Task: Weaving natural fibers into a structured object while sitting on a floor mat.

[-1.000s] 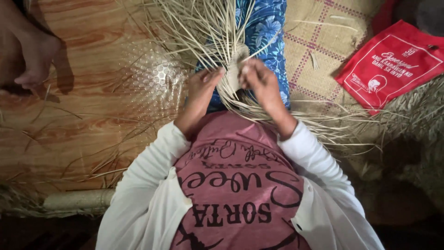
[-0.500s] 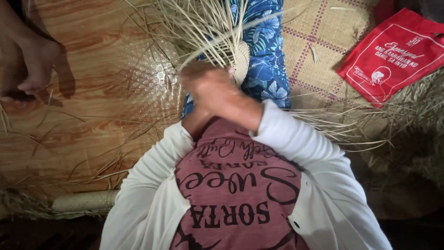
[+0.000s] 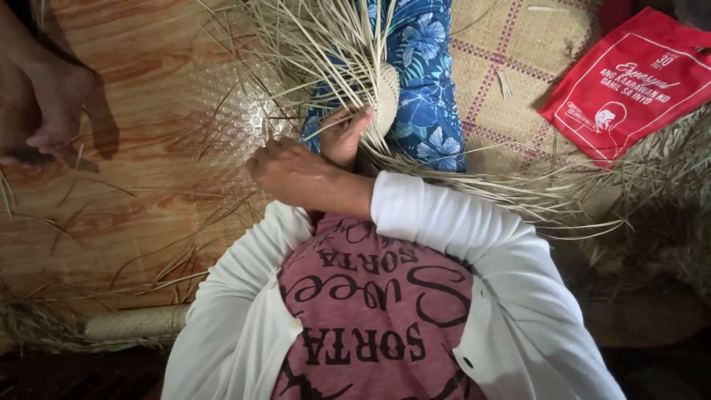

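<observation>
Left hand grips the woven piece — right hand crossed beside.

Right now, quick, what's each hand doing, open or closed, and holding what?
Left hand: fingers closed on the small woven straw piece, thumb up against it.
Right hand: crossed over to the left, fingers curled; what it grips cannot be told.

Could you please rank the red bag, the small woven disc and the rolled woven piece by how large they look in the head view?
1. red bag, clearly the largest, though cut off at the edge.
2. rolled woven piece.
3. small woven disc, partly hidden by loose straw strips; close to the roll, so unsure.
</observation>
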